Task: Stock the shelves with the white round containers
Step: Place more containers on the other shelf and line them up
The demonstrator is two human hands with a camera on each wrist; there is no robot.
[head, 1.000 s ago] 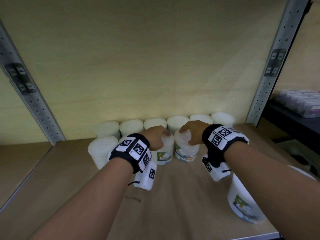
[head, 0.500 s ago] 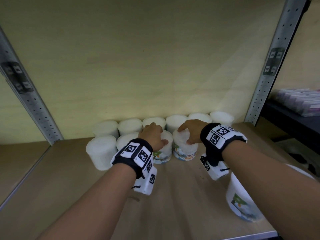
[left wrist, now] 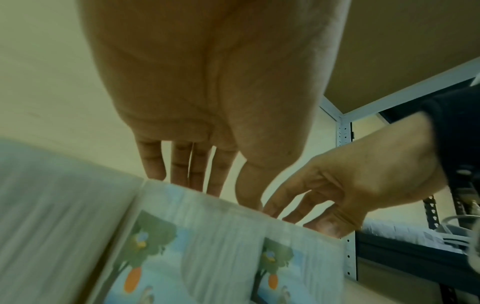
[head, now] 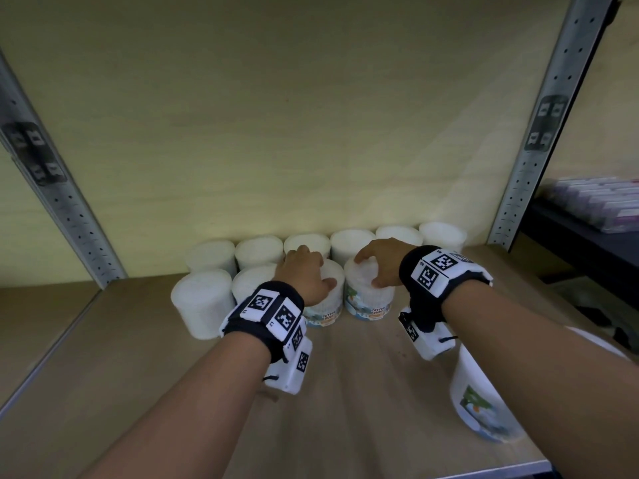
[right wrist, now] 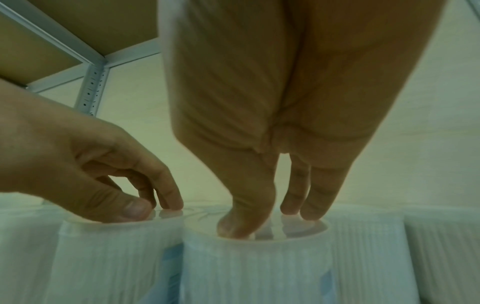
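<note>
1. Left hand [head: 304,276] rests on top of a white round container [head: 325,299] in the front row on the wooden shelf [head: 345,392]. Fingers bent down over the lid, tips and thumb touching the lid's top and rim; a light grip from above, not wrapped round the side.
2. Right hand [head: 378,261] sits the same way on the neighbouring container [head: 368,299], just to the right. In the right wrist view the thumb [right wrist: 241,222] and two fingertips press on the clear lid [right wrist: 298,228]; the fingers run nearly straight down.
3. The two held containers stand upright, side by side, touching or almost so. Both show a printed label reading "Cotton Buds" with a tree picture.
4. Front row continues left with two more containers [head: 204,302], labels not visible.
5. Back row [head: 349,242]: six containers lined up against the pale back wall [head: 311,133], just behind the front row.
6. One further container [head: 480,406] stands apart near the shelf's front right edge, partly hidden under the right forearm.
7. Grey perforated metal uprights [head: 539,133] frame the bay on both sides. A darker shelf with pale packs [head: 594,209] lies off to the right.
8. Both wrists wear black bands carrying white marker tags [head: 273,311].
</note>
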